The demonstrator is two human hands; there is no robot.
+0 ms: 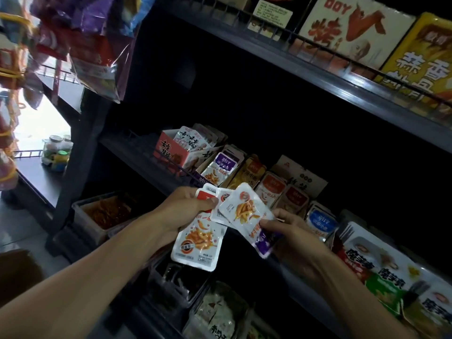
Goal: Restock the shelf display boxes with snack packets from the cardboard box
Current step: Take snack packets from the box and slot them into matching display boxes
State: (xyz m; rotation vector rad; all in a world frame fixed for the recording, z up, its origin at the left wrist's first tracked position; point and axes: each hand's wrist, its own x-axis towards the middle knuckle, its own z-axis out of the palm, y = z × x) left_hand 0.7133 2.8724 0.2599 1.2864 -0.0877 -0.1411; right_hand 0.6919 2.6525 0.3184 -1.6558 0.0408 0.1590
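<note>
Pinching glossy flat packets (242, 211), both hands (186, 206)

White snack packets (221, 223) fanned before the shelf display boxes (244, 172).

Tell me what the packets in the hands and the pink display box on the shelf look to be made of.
Purple-ended packet in the right hand: glossy plastic film, likely laminated; it glints and has flat sealed edges. Red-topped packet in the left hand: seemingly the same film. Pink display box: printed cardboard, matte, with folded flaps.
</note>
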